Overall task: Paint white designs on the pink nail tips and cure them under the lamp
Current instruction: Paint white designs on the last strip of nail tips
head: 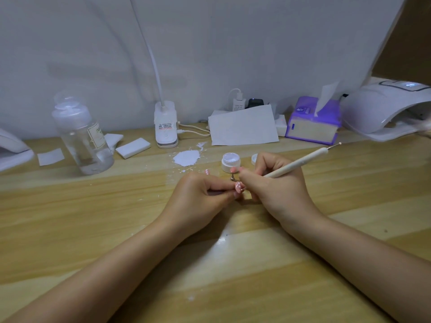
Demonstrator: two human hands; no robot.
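**Dotting white on the pink tip: keep both hands braced**

I see the left hand (205,194) with fingers curled, pinching a pink tip (238,188) that already carries a few white dots. The tip sits between the two hands, low over the table (93,217) and just in front of the open white jar (231,161). The right hand (277,183) grips the dotting pen (297,163) like a pencil, fingers closed round its shaft; the working end is hidden behind the thumb, so I cannot tell whether it touches the tip.

To do this step well, I judge the hands should rest against each other and on the table, so the pen moves only from the fingertips. I would load little gel from the jar, touch straight down, lift straight up, and space new dots evenly from the ones present. Too much gel would likely flood the dots together.

The lamp (384,110) stands well apart at the far right, its mouth open towards the hands; the tip should travel there level, untouched on top.
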